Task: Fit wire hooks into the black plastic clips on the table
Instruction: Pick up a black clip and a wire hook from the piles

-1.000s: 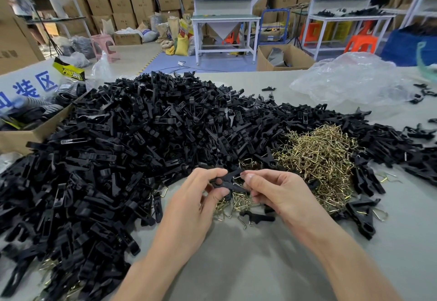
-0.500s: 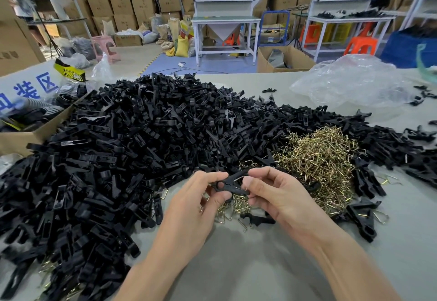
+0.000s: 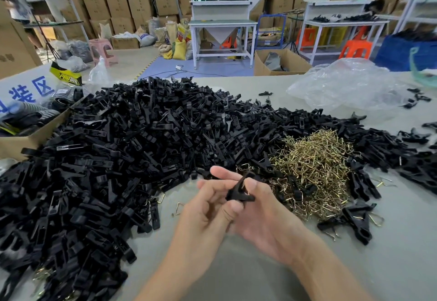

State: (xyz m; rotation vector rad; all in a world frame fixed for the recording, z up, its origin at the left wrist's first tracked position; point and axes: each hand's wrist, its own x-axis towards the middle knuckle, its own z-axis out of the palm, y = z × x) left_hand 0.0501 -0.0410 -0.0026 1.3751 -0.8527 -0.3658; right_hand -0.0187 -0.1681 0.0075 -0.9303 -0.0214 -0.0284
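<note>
A black plastic clip [image 3: 239, 192] stands tilted between my two hands, just above the table's near middle. My left hand [image 3: 208, 215] pinches its lower end with thumb and fingers. My right hand [image 3: 262, 210] presses its thumb against the clip's right side. A thin brass wire shows at the clip's edge. A huge heap of black clips [image 3: 123, 154] covers the left and middle of the table. A pile of brass wire hooks [image 3: 312, 166] lies just right of my hands. A few clips with hooks fitted [image 3: 354, 220] lie at the right.
A cardboard box [image 3: 21, 139] with dark parts sits at the table's left edge. A crumpled clear plastic bag [image 3: 347, 85] lies at the back right. Loose clips [image 3: 416, 97] are scattered at the far right. Bare grey tabletop [image 3: 236, 277] shows around my forearms.
Both hands have drawn the clip a little toward me and turned it from lying flat to nearly upright. The loose clip and hooks below the hands are now covered.
</note>
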